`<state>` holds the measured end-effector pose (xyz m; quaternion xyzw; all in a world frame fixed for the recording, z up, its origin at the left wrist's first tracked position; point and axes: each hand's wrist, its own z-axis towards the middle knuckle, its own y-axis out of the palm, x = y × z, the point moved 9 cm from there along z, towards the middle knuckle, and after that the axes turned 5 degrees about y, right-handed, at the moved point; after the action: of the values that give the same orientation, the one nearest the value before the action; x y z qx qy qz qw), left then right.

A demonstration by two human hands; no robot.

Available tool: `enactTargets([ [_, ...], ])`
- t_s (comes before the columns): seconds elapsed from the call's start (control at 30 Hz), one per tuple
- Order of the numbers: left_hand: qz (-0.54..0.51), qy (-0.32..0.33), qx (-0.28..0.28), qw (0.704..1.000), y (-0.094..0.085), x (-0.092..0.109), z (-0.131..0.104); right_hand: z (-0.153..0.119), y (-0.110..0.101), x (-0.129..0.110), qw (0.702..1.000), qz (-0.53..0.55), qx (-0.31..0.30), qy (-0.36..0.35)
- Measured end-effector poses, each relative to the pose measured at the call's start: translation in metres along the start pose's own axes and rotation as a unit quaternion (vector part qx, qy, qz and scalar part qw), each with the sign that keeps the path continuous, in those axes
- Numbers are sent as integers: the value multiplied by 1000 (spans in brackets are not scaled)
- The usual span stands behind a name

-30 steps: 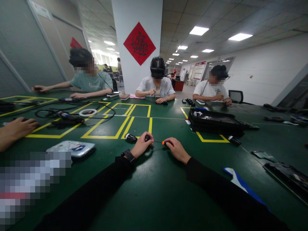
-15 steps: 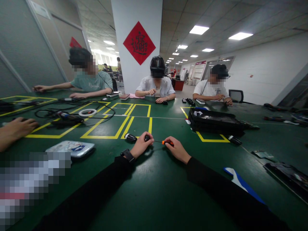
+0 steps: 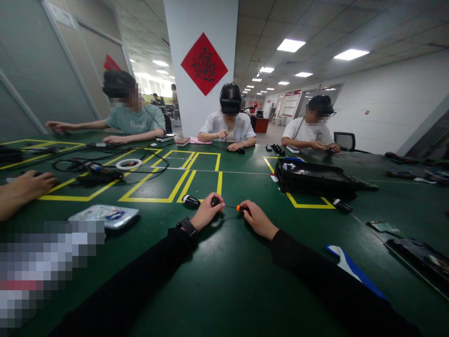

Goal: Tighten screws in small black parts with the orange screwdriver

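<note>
In the middle of the head view, my right hand (image 3: 257, 219) is closed around the orange-and-black handle of a screwdriver (image 3: 239, 208). Its thin shaft points left, toward a small black part (image 3: 214, 201) pinched in my left hand (image 3: 206, 210). The tip ends at or just beside that part; my fingers hide the contact. Both hands are a little above the green table (image 3: 224, 290). Just left of my left hand lies a black, white-banded cylindrical object (image 3: 191, 201).
Black stacked trays (image 3: 312, 177) stand at right, with another small black cylinder (image 3: 342, 205) nearby. A blue-and-white piece (image 3: 356, 271) lies by my right sleeve. At left are a silvery case (image 3: 105, 216), cables (image 3: 79, 164) and a neighbour's hand (image 3: 33, 187). Several people sit opposite.
My hands keep nearly the same pose, with the screwdriver still held between them. The fingers of my right hand have shifted slightly on the handle.
</note>
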<state>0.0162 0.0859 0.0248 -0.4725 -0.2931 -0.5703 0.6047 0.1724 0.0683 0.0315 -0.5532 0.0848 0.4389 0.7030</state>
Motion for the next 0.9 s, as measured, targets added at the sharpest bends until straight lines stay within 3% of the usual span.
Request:
enactTargets([
  [0.5,17,14,-4,1000,0,0,1,-1,-1,2,999,-33,33,10],
  [0.67,53,16,5,998,-4,-2,1,-2,-3,-9,999,-27,23,-32],
  [0.9,84,25,12,996,-6,2,0,-4,-2,-10,999,-32,11,-13],
])
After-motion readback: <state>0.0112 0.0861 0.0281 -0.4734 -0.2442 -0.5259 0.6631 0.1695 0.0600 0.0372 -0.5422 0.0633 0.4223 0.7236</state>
